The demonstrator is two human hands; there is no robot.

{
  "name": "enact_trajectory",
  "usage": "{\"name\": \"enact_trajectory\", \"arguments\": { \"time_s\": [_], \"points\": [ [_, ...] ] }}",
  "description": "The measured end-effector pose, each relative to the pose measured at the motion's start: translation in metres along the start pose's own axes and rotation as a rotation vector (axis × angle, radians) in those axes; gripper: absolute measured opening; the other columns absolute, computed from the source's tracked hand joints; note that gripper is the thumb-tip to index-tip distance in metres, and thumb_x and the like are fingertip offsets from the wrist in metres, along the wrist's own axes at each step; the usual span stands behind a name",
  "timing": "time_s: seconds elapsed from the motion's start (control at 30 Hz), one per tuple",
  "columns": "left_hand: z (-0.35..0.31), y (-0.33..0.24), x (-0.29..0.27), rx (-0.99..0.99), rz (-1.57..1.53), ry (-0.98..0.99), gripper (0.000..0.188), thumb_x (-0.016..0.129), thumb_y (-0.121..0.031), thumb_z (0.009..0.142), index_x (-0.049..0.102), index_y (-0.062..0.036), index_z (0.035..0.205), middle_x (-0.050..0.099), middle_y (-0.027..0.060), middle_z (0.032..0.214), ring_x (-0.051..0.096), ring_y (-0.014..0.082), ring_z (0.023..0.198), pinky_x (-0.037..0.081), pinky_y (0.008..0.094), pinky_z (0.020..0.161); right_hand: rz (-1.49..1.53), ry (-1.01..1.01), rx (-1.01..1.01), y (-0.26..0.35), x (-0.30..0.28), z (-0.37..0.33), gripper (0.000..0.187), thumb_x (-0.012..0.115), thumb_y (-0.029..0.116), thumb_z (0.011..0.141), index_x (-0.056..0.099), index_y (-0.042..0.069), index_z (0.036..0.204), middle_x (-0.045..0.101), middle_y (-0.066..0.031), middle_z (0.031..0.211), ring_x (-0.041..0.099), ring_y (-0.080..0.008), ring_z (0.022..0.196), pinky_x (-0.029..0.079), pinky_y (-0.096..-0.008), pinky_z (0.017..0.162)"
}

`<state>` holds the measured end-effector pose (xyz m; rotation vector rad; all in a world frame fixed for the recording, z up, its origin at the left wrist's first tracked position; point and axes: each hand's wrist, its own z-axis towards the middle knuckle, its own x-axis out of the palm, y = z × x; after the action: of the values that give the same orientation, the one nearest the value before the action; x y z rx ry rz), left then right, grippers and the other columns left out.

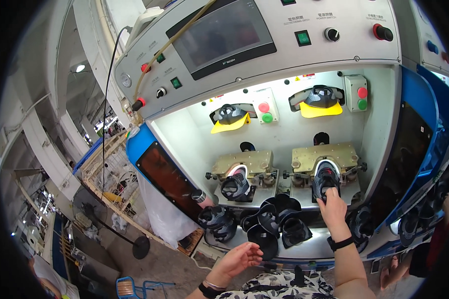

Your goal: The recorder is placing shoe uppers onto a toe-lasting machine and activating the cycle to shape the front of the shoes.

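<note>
Inside the lit machine bay, two brass-coloured clamp stations sit side by side, each with one dark shoe upper in it. The right hand (pixel 333 207) reaches to the right station (pixel 326 157), its grip closed on the right shoe upper (pixel 326 178) at its lower end. The left shoe upper (pixel 236 183) sits untouched in the left station (pixel 242 163). The left hand (pixel 237 260) hovers palm-up with its grip released, below the front ledge (pixel 309 248), where a heap of loose dark uppers (pixel 274 219) lies. On the back wall, two yellow pads, two red-and-green button boxes.
</note>
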<state>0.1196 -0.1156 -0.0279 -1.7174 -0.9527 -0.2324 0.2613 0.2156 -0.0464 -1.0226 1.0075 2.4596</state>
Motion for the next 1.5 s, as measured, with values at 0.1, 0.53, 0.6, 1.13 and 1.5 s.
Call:
{"name": "enact_trajectory", "arguments": {
  "time_s": [0.1, 0.53, 0.6, 1.13, 1.5],
  "points": [
    [-0.005, 0.001, 0.004, 0.008, -0.012, -0.028, 0.027, 0.045, -0.027, 0.105, 0.058, -0.0050, 0.112, 0.065, 0.0121, 0.104, 0.064, 0.0235, 0.094, 0.052, 0.0378, 0.085, -0.044, -0.002, 0.023, 0.001, 0.002, 0.001, 0.036, 0.075, 0.027, 0.080, 0.053, 0.006, 0.098, 0.055, -0.0130, 0.099, 0.063, -0.0382, 0.079, 0.051, -0.0462, 0.065],
    [-0.025, 0.003, 0.002, 0.078, -0.042, -0.136, 0.024, 0.046, -0.027, 0.104, 0.060, -0.0077, 0.108, 0.066, 0.0100, 0.101, 0.065, 0.0236, 0.091, 0.052, 0.0381, 0.083, 0.032, -0.149, 0.032, -0.007, 0.023, -0.008, 0.031, 0.070, 0.028, 0.084, 0.052, 0.005, 0.093, 0.056, -0.0140, 0.094, 0.061, -0.0395, 0.078, 0.049, -0.0479, 0.064],
    [-0.021, 0.003, 0.004, 0.068, -0.025, -0.134, 0.024, 0.046, -0.028, 0.104, 0.060, -0.0079, 0.107, 0.066, 0.0096, 0.100, 0.065, 0.0232, 0.091, 0.052, 0.0380, 0.083, 0.026, -0.172, 0.014, -0.018, 0.028, -0.011, 0.032, 0.071, 0.027, 0.084, 0.051, 0.005, 0.092, 0.055, -0.0129, 0.094, 0.062, -0.0385, 0.077, 0.049, -0.0466, 0.063],
    [-0.018, -0.002, 0.018, 0.030, 0.097, -0.116, 0.024, 0.047, -0.031, 0.104, 0.058, -0.0106, 0.108, 0.066, 0.0039, 0.098, 0.065, 0.0142, 0.088, 0.052, 0.0289, 0.078, 0.049, -0.108, 0.043, -0.010, 0.008, -0.002, 0.030, 0.066, 0.034, 0.089, 0.057, 0.005, 0.095, 0.058, -0.0139, 0.095, 0.060, -0.0403, 0.085, 0.046, -0.0459, 0.068],
    [-0.020, 0.008, 0.003, 0.065, 0.020, -0.147, 0.025, 0.047, -0.032, 0.104, 0.058, -0.0106, 0.109, 0.066, 0.0037, 0.098, 0.065, 0.0140, 0.086, 0.053, 0.0278, 0.076, -0.051, -0.099, 0.000, -0.011, 0.020, 0.005, 0.035, 0.064, 0.034, 0.091, 0.050, 0.002, 0.088, 0.054, -0.0141, 0.092, 0.058, -0.0395, 0.077, 0.044, -0.0457, 0.063]
  ]
}}
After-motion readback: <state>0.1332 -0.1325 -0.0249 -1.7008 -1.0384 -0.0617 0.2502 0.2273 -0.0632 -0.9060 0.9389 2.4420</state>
